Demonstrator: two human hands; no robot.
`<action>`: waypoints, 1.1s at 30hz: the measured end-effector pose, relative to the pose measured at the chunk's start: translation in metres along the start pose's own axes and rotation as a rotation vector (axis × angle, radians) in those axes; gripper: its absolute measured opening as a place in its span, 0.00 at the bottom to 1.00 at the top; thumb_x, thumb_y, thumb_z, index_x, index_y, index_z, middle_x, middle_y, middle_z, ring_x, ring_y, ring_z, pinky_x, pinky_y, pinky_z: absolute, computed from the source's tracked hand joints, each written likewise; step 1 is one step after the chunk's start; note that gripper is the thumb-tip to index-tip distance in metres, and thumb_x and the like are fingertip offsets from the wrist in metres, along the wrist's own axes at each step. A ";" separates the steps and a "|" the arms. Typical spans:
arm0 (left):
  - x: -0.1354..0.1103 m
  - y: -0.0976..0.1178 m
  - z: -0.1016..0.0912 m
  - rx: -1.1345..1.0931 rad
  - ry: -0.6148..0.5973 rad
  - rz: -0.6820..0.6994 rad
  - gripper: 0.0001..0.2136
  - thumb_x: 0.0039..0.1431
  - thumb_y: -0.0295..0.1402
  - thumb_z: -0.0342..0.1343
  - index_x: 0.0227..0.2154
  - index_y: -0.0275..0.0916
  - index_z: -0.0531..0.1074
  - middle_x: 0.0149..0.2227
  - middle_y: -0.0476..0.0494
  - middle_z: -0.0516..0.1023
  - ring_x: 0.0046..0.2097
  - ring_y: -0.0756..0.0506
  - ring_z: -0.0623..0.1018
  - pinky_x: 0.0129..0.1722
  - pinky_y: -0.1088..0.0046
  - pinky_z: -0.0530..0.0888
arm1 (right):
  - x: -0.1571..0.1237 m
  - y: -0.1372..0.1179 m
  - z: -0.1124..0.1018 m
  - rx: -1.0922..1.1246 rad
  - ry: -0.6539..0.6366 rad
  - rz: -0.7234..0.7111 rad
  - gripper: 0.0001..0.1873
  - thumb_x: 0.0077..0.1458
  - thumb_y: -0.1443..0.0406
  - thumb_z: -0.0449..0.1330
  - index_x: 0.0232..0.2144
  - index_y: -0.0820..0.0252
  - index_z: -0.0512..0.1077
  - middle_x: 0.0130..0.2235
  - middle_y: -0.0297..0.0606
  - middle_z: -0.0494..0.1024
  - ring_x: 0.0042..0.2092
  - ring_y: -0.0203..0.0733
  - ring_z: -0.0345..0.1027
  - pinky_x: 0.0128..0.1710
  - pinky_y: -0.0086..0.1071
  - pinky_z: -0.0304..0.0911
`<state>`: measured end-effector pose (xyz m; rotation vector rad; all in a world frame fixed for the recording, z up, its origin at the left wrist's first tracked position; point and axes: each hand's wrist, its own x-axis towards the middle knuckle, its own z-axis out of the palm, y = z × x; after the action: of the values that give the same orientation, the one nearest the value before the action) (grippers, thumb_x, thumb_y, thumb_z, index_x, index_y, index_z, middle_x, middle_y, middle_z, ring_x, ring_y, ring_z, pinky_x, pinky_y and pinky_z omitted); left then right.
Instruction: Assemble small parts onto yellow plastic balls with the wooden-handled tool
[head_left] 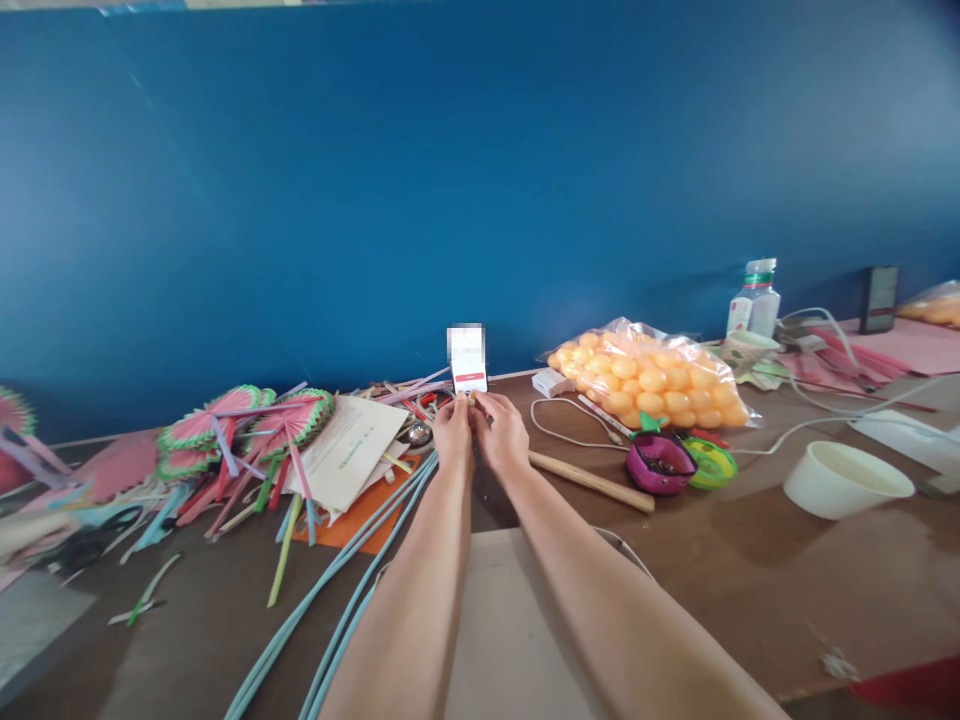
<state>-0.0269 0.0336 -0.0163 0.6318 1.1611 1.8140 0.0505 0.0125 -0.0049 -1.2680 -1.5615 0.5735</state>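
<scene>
Both my arms reach forward over the brown table, and my hands meet just in front of a lit phone [469,377] that stands upright against the blue wall. My left hand [453,435] is closed, its fingertips together with those of the right. My right hand [501,432] is closed too, its fingers bent inward. Whatever they pinch is too small and too hidden to name; only a yellowish speck shows at the fingertips. Left of my hands lie a shiny metal ball [419,433] and light blue tubes [352,560]. A wooden stick [592,482] lies right of my right wrist.
Pink-and-green paper fans [214,425], paper strips and a white sheet [352,450] crowd the left. On the right are a bag of orange balls [652,380], a purple bowl [660,470], a white cup [844,490], a bottle [756,300] and a cable [570,438].
</scene>
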 end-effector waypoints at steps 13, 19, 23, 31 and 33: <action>-0.006 0.008 0.006 -0.229 -0.070 -0.026 0.18 0.43 0.41 0.66 0.31 0.35 0.70 0.27 0.45 0.76 0.30 0.46 0.79 0.35 0.67 0.74 | 0.014 0.012 0.010 0.645 -0.009 0.254 0.28 0.44 0.56 0.67 0.48 0.60 0.75 0.47 0.42 0.79 0.44 0.45 0.74 0.46 0.35 0.68; -0.005 0.009 0.004 -0.278 -0.127 -0.022 0.18 0.41 0.39 0.68 0.33 0.35 0.71 0.30 0.44 0.77 0.34 0.44 0.79 0.39 0.65 0.75 | 0.016 0.010 0.012 0.864 0.024 0.278 0.27 0.37 0.60 0.70 0.43 0.61 0.77 0.44 0.41 0.81 0.45 0.47 0.74 0.47 0.36 0.68; -0.004 0.009 0.003 -0.281 -0.169 -0.006 0.17 0.43 0.39 0.67 0.34 0.36 0.72 0.33 0.43 0.78 0.34 0.45 0.79 0.40 0.65 0.75 | 0.016 0.007 0.009 0.946 0.022 0.329 0.28 0.35 0.61 0.71 0.43 0.61 0.78 0.42 0.40 0.81 0.45 0.47 0.74 0.48 0.37 0.68; -0.004 0.009 0.002 -0.292 -0.220 0.038 0.17 0.45 0.40 0.66 0.35 0.36 0.73 0.36 0.42 0.79 0.34 0.47 0.79 0.40 0.67 0.74 | 0.015 0.001 0.006 1.003 0.008 0.376 0.28 0.34 0.61 0.72 0.42 0.58 0.79 0.42 0.38 0.82 0.45 0.45 0.74 0.46 0.35 0.68; -0.004 0.009 0.002 -0.287 -0.218 0.038 0.17 0.45 0.40 0.66 0.36 0.36 0.73 0.35 0.42 0.79 0.35 0.47 0.79 0.40 0.67 0.74 | 0.014 0.001 0.005 1.030 0.007 0.407 0.27 0.35 0.59 0.72 0.42 0.58 0.79 0.42 0.38 0.81 0.43 0.43 0.74 0.44 0.34 0.68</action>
<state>-0.0270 0.0287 -0.0073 0.6665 0.7320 1.8471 0.0472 0.0270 -0.0017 -0.7455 -0.7546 1.3982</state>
